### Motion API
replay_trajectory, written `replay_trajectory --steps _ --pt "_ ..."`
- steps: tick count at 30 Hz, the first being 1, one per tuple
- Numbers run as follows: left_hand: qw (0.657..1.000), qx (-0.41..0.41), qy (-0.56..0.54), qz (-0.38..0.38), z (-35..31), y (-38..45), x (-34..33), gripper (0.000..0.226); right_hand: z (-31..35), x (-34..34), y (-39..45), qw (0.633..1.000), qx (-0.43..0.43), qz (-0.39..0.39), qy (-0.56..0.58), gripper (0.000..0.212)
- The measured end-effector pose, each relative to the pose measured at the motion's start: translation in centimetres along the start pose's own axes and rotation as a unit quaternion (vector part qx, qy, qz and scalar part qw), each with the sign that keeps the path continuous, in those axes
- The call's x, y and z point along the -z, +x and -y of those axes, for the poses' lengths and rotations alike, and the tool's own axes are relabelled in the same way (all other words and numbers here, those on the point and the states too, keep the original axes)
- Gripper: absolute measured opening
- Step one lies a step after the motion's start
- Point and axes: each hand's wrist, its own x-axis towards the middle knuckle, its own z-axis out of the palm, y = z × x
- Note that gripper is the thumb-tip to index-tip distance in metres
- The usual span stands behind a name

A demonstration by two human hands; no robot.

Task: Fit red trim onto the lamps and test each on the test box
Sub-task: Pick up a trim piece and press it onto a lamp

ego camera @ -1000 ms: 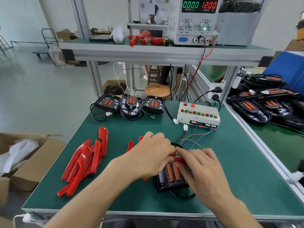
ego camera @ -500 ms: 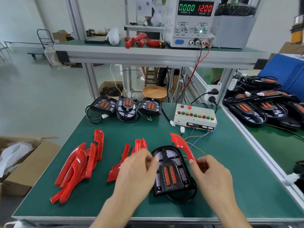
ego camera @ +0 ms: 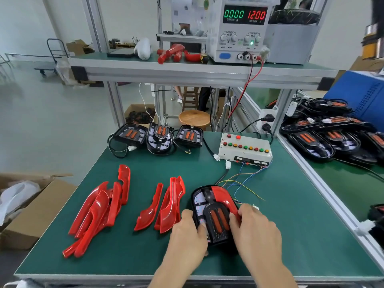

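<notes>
A black lamp [ego camera: 209, 215] with two orange strips lies flat near the front of the green table [ego camera: 291, 215]. A red trim piece [ego camera: 224, 197] lies along the lamp's right side. My right hand [ego camera: 253, 227] grips the trim's near end against the lamp. My left hand [ego camera: 187, 233] holds the lamp's left edge. Loose red trims lie in a pile [ego camera: 99, 208] at the left, and a smaller group of trims [ego camera: 164, 206] lies beside the lamp. The white test box [ego camera: 245, 148] with coloured buttons sits at the back right, its wires trailing toward the lamp.
Three more lamps [ego camera: 160, 136] stand in a row at the table's back edge. Several lamps [ego camera: 324, 138] are heaped on the bench to the right. A power supply [ego camera: 239, 28] reading 12.00 V sits on the upper shelf. Cardboard boxes [ego camera: 31, 208] stand on the floor at left.
My right hand has brought the red trim down from the air onto the lamp's right side. My left hand has closed on the lamp's left edge.
</notes>
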Motion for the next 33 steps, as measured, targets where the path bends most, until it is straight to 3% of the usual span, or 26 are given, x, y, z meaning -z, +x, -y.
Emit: replay_trajectory --steps 7,14,16,20,23,25,27,30,33 --pt "1.000 -0.015 0.005 0.007 0.3 0.4 0.2 0.011 -0.8 -0.2 -0.2 0.995 -0.017 -0.064 0.076 0.024" --pt "1.000 -0.017 -0.016 0.001 0.7 0.7 -0.1 0.010 -0.6 -1.0 0.0 0.999 0.013 -0.050 0.017 0.027" --pt "1.000 -0.024 0.020 -0.002 0.7 0.6 0.1 0.012 -0.7 -1.2 -0.1 0.996 0.037 -0.075 0.016 0.030" --pt "0.963 -0.083 0.246 -0.072 -0.2 1.6 0.9 0.025 -1.1 -1.7 -0.3 0.993 0.044 -0.104 0.017 0.032" --pt "0.941 -0.194 0.247 -0.125 -2.8 3.8 1.6 0.026 -1.4 -2.1 -0.3 0.992 0.013 -0.115 0.054 0.024" --pt "0.941 -0.250 0.222 -0.052 -4.4 6.7 1.8 0.038 -1.5 -2.2 -0.1 0.990 -0.004 -0.116 0.085 0.019" --pt "0.931 -0.244 0.262 0.068 -5.9 9.6 1.7 0.047 -1.5 -2.3 0.0 0.988 -0.023 -0.106 0.114 0.020" --pt "0.875 -0.213 0.391 0.192 -7.2 12.5 1.0 0.052 -1.3 -2.3 -0.4 0.983 -0.029 -0.092 0.154 0.023" --pt "0.837 -0.196 0.439 0.261 -7.2 14.0 0.6 0.067 -1.8 -2.4 -0.9 0.976 -0.032 -0.038 0.210 0.026"
